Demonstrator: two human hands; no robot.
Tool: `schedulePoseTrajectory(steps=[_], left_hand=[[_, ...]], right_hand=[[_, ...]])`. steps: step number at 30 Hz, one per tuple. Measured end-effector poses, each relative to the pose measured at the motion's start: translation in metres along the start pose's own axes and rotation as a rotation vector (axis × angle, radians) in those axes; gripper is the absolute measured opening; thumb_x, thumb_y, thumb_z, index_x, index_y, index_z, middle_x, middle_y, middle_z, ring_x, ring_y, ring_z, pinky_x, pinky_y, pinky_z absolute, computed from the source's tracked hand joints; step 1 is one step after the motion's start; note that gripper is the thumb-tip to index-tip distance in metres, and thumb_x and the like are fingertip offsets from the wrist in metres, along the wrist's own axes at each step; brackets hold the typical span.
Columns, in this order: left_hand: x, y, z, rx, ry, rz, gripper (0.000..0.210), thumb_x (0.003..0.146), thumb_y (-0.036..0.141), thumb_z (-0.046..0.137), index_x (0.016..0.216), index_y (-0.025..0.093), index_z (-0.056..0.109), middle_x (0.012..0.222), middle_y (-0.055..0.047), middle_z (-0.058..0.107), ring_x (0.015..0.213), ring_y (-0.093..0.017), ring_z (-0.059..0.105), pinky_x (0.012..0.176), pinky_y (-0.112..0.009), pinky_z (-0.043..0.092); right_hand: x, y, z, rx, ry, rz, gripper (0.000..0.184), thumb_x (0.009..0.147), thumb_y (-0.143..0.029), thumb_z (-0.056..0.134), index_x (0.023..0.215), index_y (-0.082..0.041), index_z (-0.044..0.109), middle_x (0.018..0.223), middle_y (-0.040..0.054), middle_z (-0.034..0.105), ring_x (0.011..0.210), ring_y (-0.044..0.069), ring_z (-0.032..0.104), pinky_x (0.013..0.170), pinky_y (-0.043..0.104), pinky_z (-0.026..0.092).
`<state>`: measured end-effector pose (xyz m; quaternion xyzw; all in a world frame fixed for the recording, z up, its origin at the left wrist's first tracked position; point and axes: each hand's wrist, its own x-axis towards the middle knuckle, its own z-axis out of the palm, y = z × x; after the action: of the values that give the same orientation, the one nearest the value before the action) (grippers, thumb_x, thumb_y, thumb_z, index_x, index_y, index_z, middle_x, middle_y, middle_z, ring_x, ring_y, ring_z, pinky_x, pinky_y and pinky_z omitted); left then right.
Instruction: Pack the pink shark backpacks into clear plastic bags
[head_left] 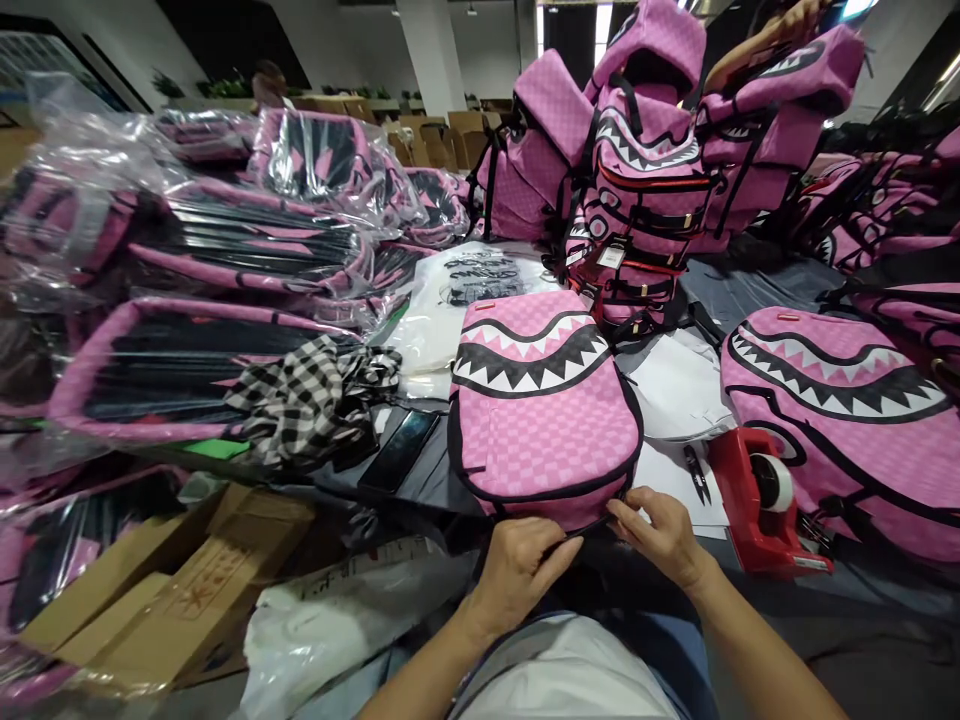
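Note:
Right before me a pink checkered backpack (551,430) with a black-and-white shark-mouth print lies on the dark table, its bottom edge towards me. My left hand (525,560) is closed at that near edge, the thumb pressed over curled fingers. At the bag's lower right corner my right hand (656,530) pinches the black trim or a strap; the exact part is too small to tell. The underside of the backpack is hidden. A dark phone (400,450) and a black-and-white checked cloth (307,400) lie to the left of the bag.
Plastic-wrapped pink bags (247,240) are piled on the left, above a cardboard box (172,590). A red tape dispenser (765,500), papers (675,390) and another shark backpack (847,400) lie right. Stacked backpacks (637,180) stand behind; a co-worker's arm (757,45) reaches in there.

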<state>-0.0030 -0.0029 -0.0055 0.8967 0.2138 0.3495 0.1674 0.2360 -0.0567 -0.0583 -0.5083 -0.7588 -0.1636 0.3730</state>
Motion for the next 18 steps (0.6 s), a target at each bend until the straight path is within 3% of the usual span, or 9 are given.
schedulePoseTrajectory(steps=[3, 5, 8, 11, 13, 15, 18], left_hand=[[0.012, -0.001, -0.024, -0.084, 0.020, 0.057, 0.040, 0.099, 0.024, 0.054, 0.059, 0.019, 0.052, 0.049, 0.005, 0.043, 0.046, -0.008, 0.037, 0.050, -0.028, 0.026], [0.013, -0.008, -0.028, -0.092, -0.049, 0.070, 0.043, 0.099, 0.025, 0.054, 0.056, 0.019, 0.049, 0.049, 0.006, 0.041, 0.046, -0.008, 0.035, 0.050, -0.028, 0.025], [-0.001, -0.026, -0.013, 0.007, -0.203, 0.025, 0.043, 0.101, 0.033, 0.052, 0.061, 0.019, 0.052, 0.051, 0.005, 0.048, 0.046, -0.008, 0.042, 0.047, -0.025, 0.027], [-0.024, -0.038, 0.010, 0.201, -0.181, 0.089, 0.034, 0.102, 0.034, 0.052, 0.073, 0.018, 0.059, 0.060, 0.002, 0.060, 0.051, -0.012, 0.054, 0.050, -0.025, 0.035], [-0.035, -0.038, 0.019, 0.218, -0.105, 0.113, 0.026, 0.103, 0.031, 0.052, 0.083, 0.017, 0.062, 0.066, 0.000, 0.064, 0.057, -0.014, 0.060, 0.055, -0.026, 0.041], [-0.038, -0.037, 0.022, 0.185, -0.065, 0.110, 0.018, 0.102, 0.028, 0.053, 0.092, 0.017, 0.063, 0.071, 0.000, 0.066, 0.061, -0.014, 0.062, 0.059, -0.025, 0.044], [-0.033, -0.035, 0.024, 0.195, -0.035, 0.131, 0.019, 0.102, 0.026, 0.052, 0.088, 0.018, 0.063, 0.067, 0.001, 0.064, 0.057, -0.013, 0.060, 0.055, -0.025, 0.042]], right_hand=[[0.012, 0.012, 0.000, 0.129, 0.029, 0.068, 0.016, 0.093, -0.030, 0.064, 0.102, -0.027, 0.077, 0.082, 0.0039, 0.063, 0.065, 0.014, 0.060, 0.060, 0.027, 0.055], [0.014, 0.010, 0.005, 0.262, 0.056, 0.141, 0.015, 0.091, -0.032, 0.068, 0.102, -0.027, 0.076, 0.085, 0.0040, 0.060, 0.068, 0.015, 0.061, 0.060, 0.028, 0.056], [-0.001, -0.006, 0.014, 0.440, -0.019, 0.310, 0.020, 0.093, -0.028, 0.063, 0.111, -0.027, 0.071, 0.092, 0.0041, 0.059, 0.074, 0.015, 0.062, 0.059, 0.026, 0.056], [-0.031, -0.021, 0.013, 0.525, -0.112, 0.455, 0.041, 0.097, -0.026, 0.058, 0.137, -0.028, 0.055, 0.105, 0.0063, 0.064, 0.083, 0.016, 0.067, 0.070, 0.028, 0.060], [-0.050, -0.019, 0.004, 0.429, -0.030, 0.585, 0.042, 0.098, -0.031, 0.059, 0.139, -0.027, 0.053, 0.105, 0.0059, 0.067, 0.085, 0.017, 0.068, 0.076, 0.031, 0.060], [-0.062, -0.006, -0.008, 0.245, 0.084, 0.746, 0.033, 0.097, -0.040, 0.060, 0.125, -0.023, 0.061, 0.098, 0.0058, 0.068, 0.078, 0.017, 0.067, 0.071, 0.032, 0.058], [-0.067, 0.020, -0.014, 0.030, 0.035, 0.835, 0.045, 0.092, -0.064, 0.057, 0.096, -0.021, 0.067, 0.088, 0.0069, 0.067, 0.074, 0.021, 0.063, 0.064, 0.034, 0.052]])
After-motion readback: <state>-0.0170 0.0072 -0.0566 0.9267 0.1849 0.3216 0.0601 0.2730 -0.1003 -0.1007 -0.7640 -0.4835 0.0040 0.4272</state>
